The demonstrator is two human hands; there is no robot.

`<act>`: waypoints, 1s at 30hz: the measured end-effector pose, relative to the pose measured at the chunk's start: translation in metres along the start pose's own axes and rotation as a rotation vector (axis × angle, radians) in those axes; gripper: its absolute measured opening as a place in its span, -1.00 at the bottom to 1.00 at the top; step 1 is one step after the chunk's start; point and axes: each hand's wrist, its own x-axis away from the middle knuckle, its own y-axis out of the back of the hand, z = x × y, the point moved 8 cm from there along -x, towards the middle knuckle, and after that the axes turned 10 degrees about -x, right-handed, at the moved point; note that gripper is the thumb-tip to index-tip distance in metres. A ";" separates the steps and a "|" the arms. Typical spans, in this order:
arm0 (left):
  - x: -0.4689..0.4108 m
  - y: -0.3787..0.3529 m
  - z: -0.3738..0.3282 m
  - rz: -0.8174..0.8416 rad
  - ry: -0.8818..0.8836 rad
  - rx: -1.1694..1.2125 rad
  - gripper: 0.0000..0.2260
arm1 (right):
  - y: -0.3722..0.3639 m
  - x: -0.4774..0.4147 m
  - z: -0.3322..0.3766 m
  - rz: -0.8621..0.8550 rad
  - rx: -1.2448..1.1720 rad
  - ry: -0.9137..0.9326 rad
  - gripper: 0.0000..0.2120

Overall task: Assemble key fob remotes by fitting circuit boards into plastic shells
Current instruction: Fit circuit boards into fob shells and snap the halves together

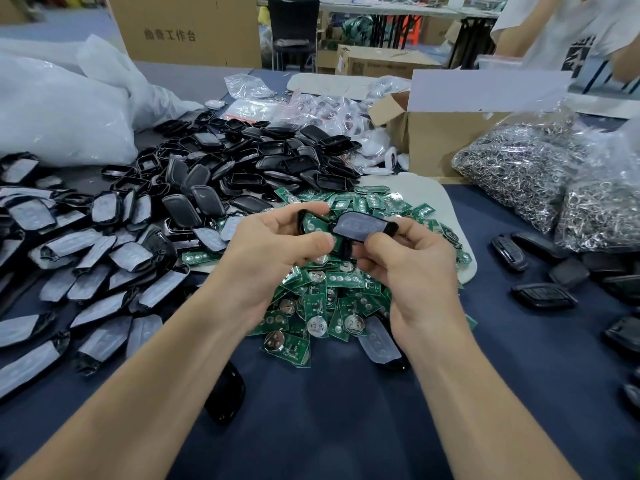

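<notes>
While the left hand (273,251) curls round a black shell half (302,221) at the centre of the frame, its thumb and fingers cover most of that piece, so only a rim and one corner show. Green shows inside the rim, and I cannot tell whether it is a board seated there or the heap behind. Just to the right, the right hand (412,268) pinches a second shell half (362,226) between thumb and fingertips. Its black-edged face is turned up under a pale grey film, through which a row of round button marks shows faintly. Where the two halves meet is hidden by the thumbs. Below the hands a heap of green circuit boards (322,306), many with a round silver cell, spills over the dark blue desk (346,427). A dark piece (225,396) lies half hidden under the left forearm. Loose black shells (249,168) pile up above centre, and film-covered shells (86,271) run off the left edge. At the right, clear bags of metal rings (519,168) and some closed black fobs (543,296) are cut by the frame. Only a white shirt (571,32) of another person shows at the upper right.
</notes>
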 end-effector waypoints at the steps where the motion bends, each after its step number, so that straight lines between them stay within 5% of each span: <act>1: 0.000 0.000 0.000 0.002 -0.001 0.010 -0.70 | -0.001 0.000 -0.001 -0.006 0.011 0.001 -0.79; 9: -0.002 -0.004 0.001 0.005 -0.002 -0.008 -0.90 | -0.009 0.002 -0.005 0.021 0.052 0.018 -0.77; 17: -0.001 0.008 -0.012 -0.153 -0.134 -0.227 -0.80 | -0.025 0.010 -0.004 0.195 0.394 0.098 -0.97; 26: -0.004 0.004 -0.002 0.041 0.016 -0.175 -0.89 | -0.023 0.010 -0.018 0.460 -0.045 -0.435 -0.79; 30: -0.004 0.002 0.000 0.116 0.008 -0.153 -0.89 | -0.027 0.017 -0.022 0.542 -0.100 -0.535 -0.77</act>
